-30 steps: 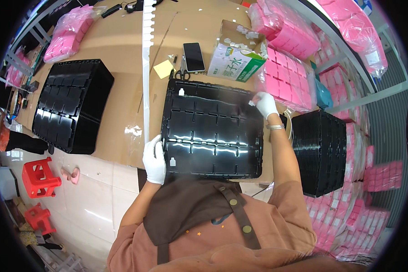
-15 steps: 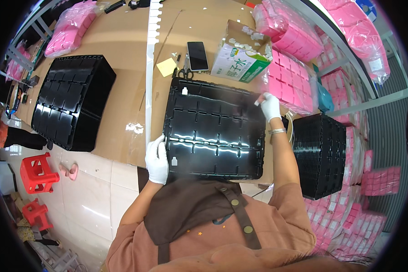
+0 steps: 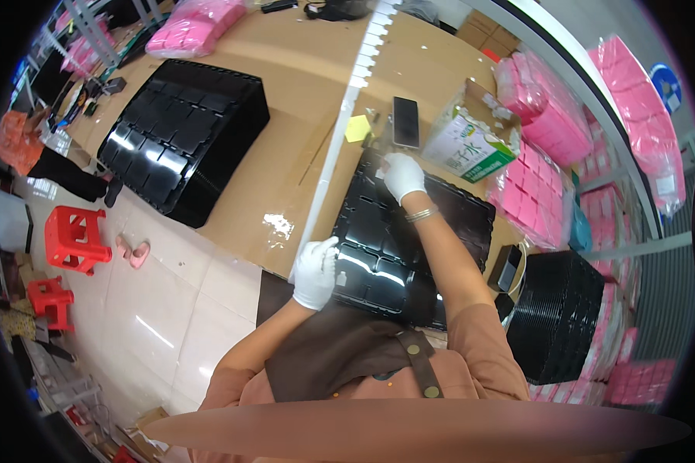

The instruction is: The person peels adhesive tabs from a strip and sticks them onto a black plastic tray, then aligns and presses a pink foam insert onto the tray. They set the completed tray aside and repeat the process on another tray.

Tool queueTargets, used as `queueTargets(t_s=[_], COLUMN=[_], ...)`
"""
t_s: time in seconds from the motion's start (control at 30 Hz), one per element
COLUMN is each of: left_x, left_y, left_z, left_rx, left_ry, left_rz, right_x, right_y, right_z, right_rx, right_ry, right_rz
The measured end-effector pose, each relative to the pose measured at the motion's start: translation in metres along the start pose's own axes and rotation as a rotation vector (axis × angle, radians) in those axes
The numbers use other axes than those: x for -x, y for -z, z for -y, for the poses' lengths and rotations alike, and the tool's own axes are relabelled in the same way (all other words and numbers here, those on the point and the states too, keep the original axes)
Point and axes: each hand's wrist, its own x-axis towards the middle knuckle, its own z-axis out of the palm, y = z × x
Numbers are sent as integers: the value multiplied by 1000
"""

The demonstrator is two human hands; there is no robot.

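A black plastic tray (image 3: 371,266) with a grid of recesses lies on the cardboard-covered table before me. At its left edge is my white-gloved left hand (image 3: 315,272), fingers curled together; whatever they hold is hidden. Beside that hand, a small white bottle-shaped label (image 3: 341,278) sits on the tray. My right hand (image 3: 404,177), also gloved, reaches over the tray's far left corner. Its fingers are pressed together next to a small pale label (image 3: 380,174), and what lies between them is too small to make out.
A phone (image 3: 405,122), a yellow note (image 3: 357,129) and an open carton (image 3: 471,139) lie beyond the tray. Black tray stacks stand left (image 3: 185,139) and right (image 3: 560,316). Pink wrapped packs (image 3: 529,193) line the right. Red stools (image 3: 76,238) and a person (image 3: 23,147) are left.
My right hand has moved from the tray's far right corner to its far left corner. The left hand stays at the left edge. The whole view has turned and shifted.
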Motion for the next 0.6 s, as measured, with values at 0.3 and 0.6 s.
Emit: queueTargets(t_s=[0.3, 0.6], left_x=[-2, -3], left_y=[3, -1], left_z=[1, -1], left_rx=[99, 97], left_ry=[35, 38], left_rz=[-27, 0], right_x=[-6, -5], right_y=[-11, -36], right_z=[-9, -28], right_rx=[-172, -557], right_ry=[-30, -75], right_rz=[-3, -221])
